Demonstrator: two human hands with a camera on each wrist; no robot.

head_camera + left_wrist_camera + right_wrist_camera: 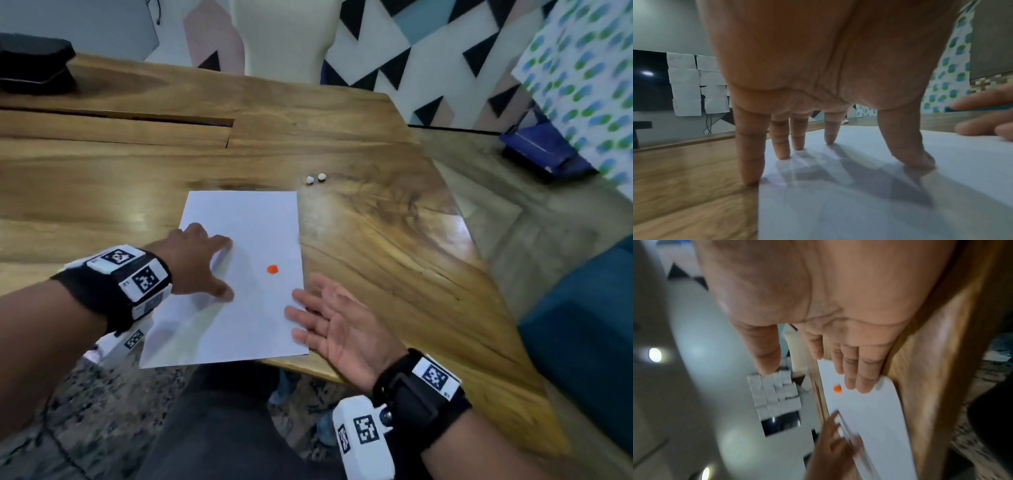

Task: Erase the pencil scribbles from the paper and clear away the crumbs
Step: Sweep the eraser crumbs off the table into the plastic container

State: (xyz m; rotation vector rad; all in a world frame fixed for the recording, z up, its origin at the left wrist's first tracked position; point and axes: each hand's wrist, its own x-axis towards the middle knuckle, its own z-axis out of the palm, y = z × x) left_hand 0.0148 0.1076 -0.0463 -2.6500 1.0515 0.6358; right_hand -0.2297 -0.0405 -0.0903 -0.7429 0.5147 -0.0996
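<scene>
Your right hand [337, 322] sits flat and empty at the paper's [239, 222] 3 o'clock edge; the orange eraser [272, 269] lies toward 10 o'clock, nearer it than your spread left hand [195, 263].

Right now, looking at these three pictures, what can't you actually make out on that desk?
- Pencil scribbles or crumbs on the paper: too faint or small in every view; the right wrist view is blurred.
- The small orange thing: too small to identify.
- Two white lumps: too small.
- Paper beneath the left hand: hidden by it.
- Dark object on the table: cut by the head view's left edge.
</scene>
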